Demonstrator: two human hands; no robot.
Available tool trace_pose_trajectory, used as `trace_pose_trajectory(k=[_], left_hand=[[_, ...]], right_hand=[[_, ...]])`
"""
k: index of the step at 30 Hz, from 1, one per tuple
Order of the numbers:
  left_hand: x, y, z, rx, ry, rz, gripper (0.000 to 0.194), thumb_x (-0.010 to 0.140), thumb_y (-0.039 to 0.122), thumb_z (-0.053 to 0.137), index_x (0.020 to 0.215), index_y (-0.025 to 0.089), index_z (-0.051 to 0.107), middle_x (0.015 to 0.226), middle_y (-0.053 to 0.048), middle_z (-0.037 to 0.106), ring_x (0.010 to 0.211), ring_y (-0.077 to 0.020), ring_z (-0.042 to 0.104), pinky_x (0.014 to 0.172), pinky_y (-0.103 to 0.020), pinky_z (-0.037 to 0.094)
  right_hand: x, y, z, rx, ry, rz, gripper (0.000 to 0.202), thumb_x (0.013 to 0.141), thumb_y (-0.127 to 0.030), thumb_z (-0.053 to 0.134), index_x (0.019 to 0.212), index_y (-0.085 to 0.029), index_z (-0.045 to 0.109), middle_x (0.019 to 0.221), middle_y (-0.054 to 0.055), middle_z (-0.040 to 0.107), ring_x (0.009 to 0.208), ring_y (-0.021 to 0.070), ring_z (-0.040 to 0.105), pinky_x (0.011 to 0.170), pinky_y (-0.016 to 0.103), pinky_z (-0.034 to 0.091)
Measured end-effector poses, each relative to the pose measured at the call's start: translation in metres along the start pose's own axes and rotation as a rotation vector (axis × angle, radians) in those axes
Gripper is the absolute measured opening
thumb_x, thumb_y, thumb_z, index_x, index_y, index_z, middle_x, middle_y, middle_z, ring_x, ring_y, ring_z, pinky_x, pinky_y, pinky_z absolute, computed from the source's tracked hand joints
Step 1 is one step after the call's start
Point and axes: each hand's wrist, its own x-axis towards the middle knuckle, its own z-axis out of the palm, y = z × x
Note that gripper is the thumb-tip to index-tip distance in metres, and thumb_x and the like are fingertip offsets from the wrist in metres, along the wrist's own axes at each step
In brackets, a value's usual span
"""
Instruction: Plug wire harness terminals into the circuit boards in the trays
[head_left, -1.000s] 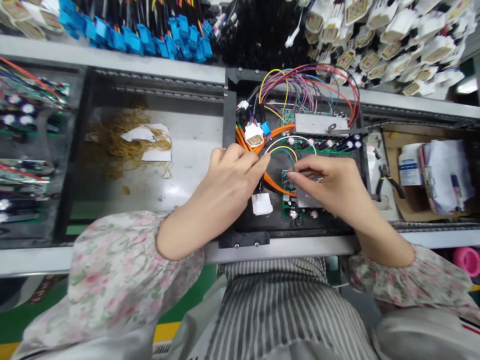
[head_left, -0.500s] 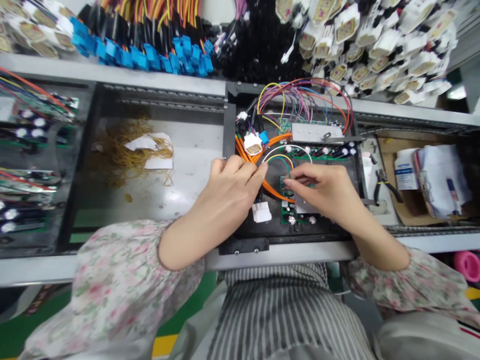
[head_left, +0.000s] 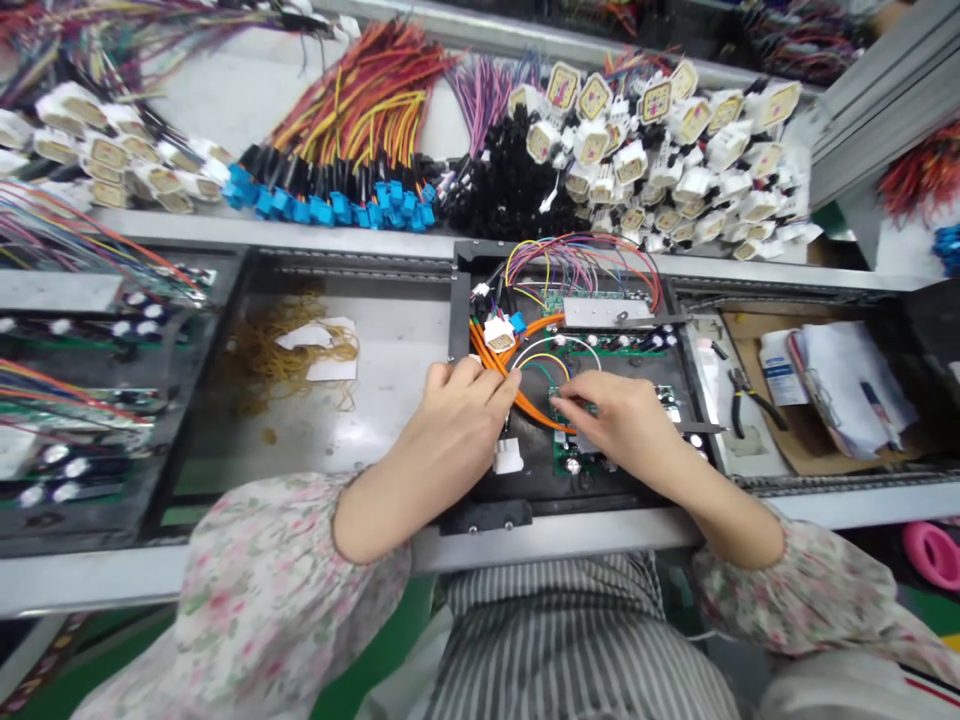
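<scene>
My left hand (head_left: 461,425) has its fingers closed round a cable whose white, yellow and green wires fan out toward the right. My right hand (head_left: 626,420) is in a pinch at the end of the green wire (head_left: 536,367), over the lower green circuit board (head_left: 562,455). The hand partly covers that board. Thick orange wires (head_left: 529,408) curve below the left fingertips. A white connector (head_left: 508,456) lies under the left hand, and another white connector (head_left: 499,334) with a blue one (head_left: 517,321) sits above.
The black tray (head_left: 532,485) also holds an upper board with a metal plate (head_left: 600,313) and looping coloured wires (head_left: 577,250). Pliers (head_left: 750,400), a white bottle (head_left: 784,368) and papers (head_left: 847,385) lie right. Rubber bands (head_left: 292,350) lie left; blue connectors (head_left: 330,208) line the shelf behind.
The view has tilted up, showing more of the shelf behind. My right hand has shifted slightly left over the lower board; my left hand keeps its grip on the wires.
</scene>
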Motion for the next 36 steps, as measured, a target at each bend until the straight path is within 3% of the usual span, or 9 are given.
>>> trace_pose_trajectory(k=[4, 9, 12, 15, 18, 21, 24, 31, 36], left_hand=[[-0.003, 0.000, -0.001, 0.029, 0.049, 0.022, 0.034, 0.086, 0.003, 0.042, 0.112, 0.010, 0.063, 0.087, -0.009, 0.068, 0.084, -0.0290, 0.052, 0.069, -0.042, 0.032], [-0.004, 0.000, -0.001, 0.047, 0.166, 0.069, 0.026, 0.090, 0.020, 0.058, 0.064, 0.020, 0.061, 0.066, -0.003, 0.060, 0.076, -0.0246, 0.049, 0.072, -0.041, 0.030], [-0.003, -0.002, -0.003, 0.002, 0.195, 0.085, 0.033, 0.090, 0.026, 0.060, 0.057, 0.020, 0.060, 0.064, -0.003, 0.058, 0.074, -0.0229, 0.047, 0.072, -0.040, 0.030], [-0.003, -0.005, -0.007, -0.178, 0.245, 0.057, 0.032, 0.092, 0.026, 0.056, 0.061, 0.018, 0.061, 0.068, -0.003, 0.059, 0.073, -0.0204, 0.047, 0.070, -0.037, 0.031], [-0.002, -0.011, -0.009, -0.302, 0.332, -0.022, 0.025, 0.094, 0.024, 0.053, 0.071, 0.017, 0.061, 0.076, -0.002, 0.060, 0.076, -0.0185, 0.049, 0.072, -0.035, 0.033], [-0.001, -0.019, -0.008, -0.296, 0.363, -0.080, 0.017, 0.093, 0.021, 0.053, 0.080, 0.018, 0.062, 0.080, -0.002, 0.061, 0.077, -0.0181, 0.052, 0.074, -0.035, 0.035], [-0.001, -0.025, -0.008, -0.258, 0.336, -0.033, 0.009, 0.090, 0.019, 0.057, 0.085, 0.020, 0.063, 0.083, -0.002, 0.063, 0.077, -0.0174, 0.055, 0.072, -0.033, 0.038], [-0.003, -0.016, -0.009, -0.349, 0.320, -0.146, 0.014, 0.092, 0.019, 0.052, 0.086, 0.021, 0.064, 0.088, -0.004, 0.065, 0.084, -0.0205, 0.057, 0.076, -0.038, 0.041], [-0.001, -0.017, -0.009, -0.312, 0.325, -0.126, 0.016, 0.093, 0.018, 0.050, 0.084, 0.020, 0.063, 0.084, -0.004, 0.065, 0.080, -0.0201, 0.057, 0.073, -0.037, 0.042]], right_hand=[[0.000, -0.002, -0.017, -0.073, -0.106, 0.072, 0.020, 0.090, -0.029, 0.059, 0.075, -0.017, 0.065, 0.072, 0.004, 0.070, 0.065, 0.0166, 0.066, 0.059, 0.026, 0.045], [0.032, 0.016, -0.091, -0.241, -0.029, 0.100, 0.024, 0.090, -0.036, 0.058, 0.077, -0.020, 0.069, 0.073, 0.006, 0.072, 0.061, 0.0199, 0.065, 0.057, 0.031, 0.044], [0.093, 0.042, -0.136, -0.473, 0.113, 0.242, 0.019, 0.088, -0.029, 0.058, 0.086, -0.017, 0.072, 0.080, 0.010, 0.073, 0.074, 0.0253, 0.067, 0.068, 0.036, 0.045], [0.174, 0.079, -0.154, -0.503, 0.234, 0.269, 0.027, 0.091, -0.021, 0.048, 0.104, -0.010, 0.071, 0.100, 0.015, 0.072, 0.094, 0.0263, 0.065, 0.082, 0.038, 0.044], [0.246, 0.111, -0.146, -0.410, 0.135, 0.263, 0.030, 0.085, -0.010, 0.051, 0.108, -0.006, 0.070, 0.107, 0.014, 0.071, 0.100, 0.0220, 0.063, 0.088, 0.034, 0.043], [0.289, 0.128, -0.129, -0.359, -0.168, 0.259, 0.040, 0.076, -0.001, 0.055, 0.111, -0.008, 0.071, 0.109, 0.012, 0.072, 0.096, 0.0186, 0.064, 0.085, 0.030, 0.045], [0.301, 0.133, -0.121, -0.341, -0.338, 0.258, 0.035, 0.072, 0.001, 0.058, 0.102, -0.006, 0.074, 0.094, 0.009, 0.075, 0.079, 0.0143, 0.064, 0.075, 0.027, 0.045], [0.285, 0.150, -0.127, -0.335, -0.399, 0.192, 0.037, 0.072, 0.001, 0.049, 0.097, -0.007, 0.075, 0.076, -0.001, 0.071, 0.061, 0.0041, 0.056, 0.064, 0.021, 0.039], [0.271, 0.158, -0.136, -0.405, 0.040, 0.137, 0.021, 0.077, -0.006, 0.061, 0.093, -0.010, 0.073, 0.087, 0.008, 0.072, 0.076, 0.0159, 0.062, 0.068, 0.028, 0.043]])
